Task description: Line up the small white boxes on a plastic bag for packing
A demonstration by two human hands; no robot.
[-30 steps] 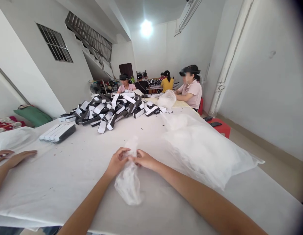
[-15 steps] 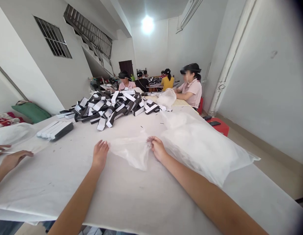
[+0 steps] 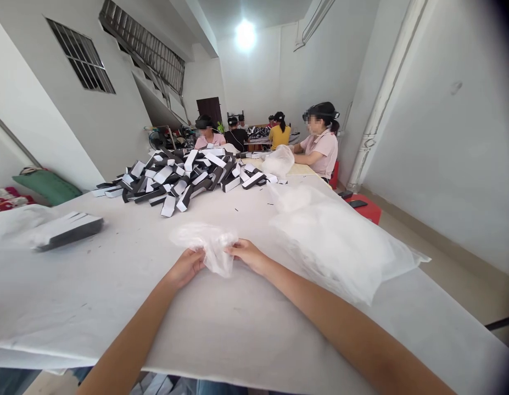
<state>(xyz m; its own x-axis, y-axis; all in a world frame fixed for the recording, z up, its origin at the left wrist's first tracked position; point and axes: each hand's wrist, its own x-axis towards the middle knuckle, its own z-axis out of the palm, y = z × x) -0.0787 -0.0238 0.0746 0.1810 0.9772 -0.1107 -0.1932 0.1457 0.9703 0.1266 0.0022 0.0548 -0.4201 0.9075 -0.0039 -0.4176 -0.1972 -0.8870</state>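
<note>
A small clear plastic bag (image 3: 215,249) is bunched between my two hands above the white-covered table. My left hand (image 3: 189,266) pinches its left side, fingers closed. At its right edge, my right hand (image 3: 246,253) grips the film between thumb and fingers. Just to the right lies a large, puffy white translucent bag (image 3: 340,238). Beyond my hands is a heap of black and white folded pieces (image 3: 188,175).
A stack of black and white pieces (image 3: 71,229) is at the left, beside another plastic bag (image 3: 11,225). A red stool (image 3: 367,208) with dark phones stands right of the table (image 3: 238,334). Several people sit farther back, one in pink (image 3: 320,145) at the right.
My left hand has moved right and closed on the small bag, which is now more bunched. My right hand shifted left. The neighbouring person's hands left view, and the left stack moved left.
</note>
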